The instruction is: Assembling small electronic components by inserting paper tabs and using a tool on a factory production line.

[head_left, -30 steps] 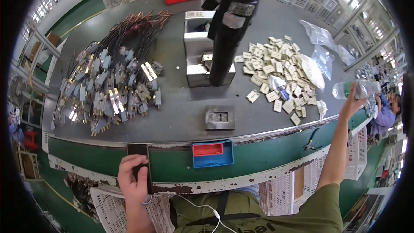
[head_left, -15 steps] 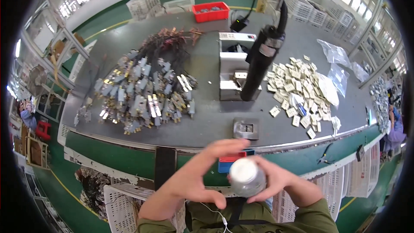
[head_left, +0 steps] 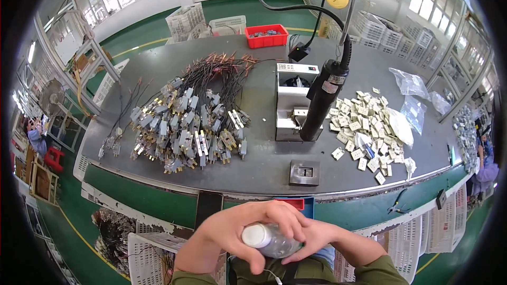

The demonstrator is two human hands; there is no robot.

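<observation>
The grey tabletop spans the middle of the frame, bearing a wide heap of wired parts at centre left and a smaller pile of cream plates at right. At bottom centre, the right hand grips a clear bottle; the left hand curls around its white-capped end, how firmly I cannot tell.

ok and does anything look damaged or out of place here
The white front rail is chipped, with dark patches showing. On the right, one blue item stands out among the cream pieces. The bottle in the right hand shows nothing odd, though it is partly covered.
</observation>
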